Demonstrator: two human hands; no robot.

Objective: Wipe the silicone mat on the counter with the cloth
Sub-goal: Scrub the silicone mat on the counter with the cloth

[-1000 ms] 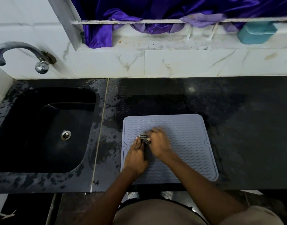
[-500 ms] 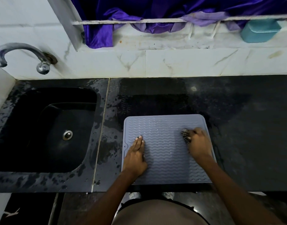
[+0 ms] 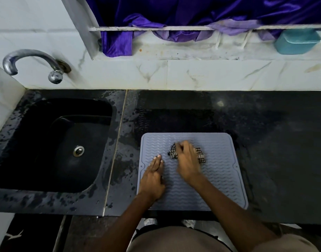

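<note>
The silicone mat (image 3: 217, 179) lies flat on the dark counter (image 3: 274, 151), at its near edge, and both hands are on it. The left hand (image 3: 152, 177) presses flat on the mat's left side, fingers straight and together, to keep it from sliding. The right hand (image 3: 187, 160), just beside it, has its fingers curled over the bunched checkered cloth (image 3: 200, 155), which sticks out on both sides of the hand. To wipe well, I think the right hand should press evenly and follow the wavy ribs out to the corners, while the left stays firm. The right fingers are blurred, so the exact grip is unclear. Most of the cloth is hidden under the hand, and dirt on the mat cannot be seen.
</note>
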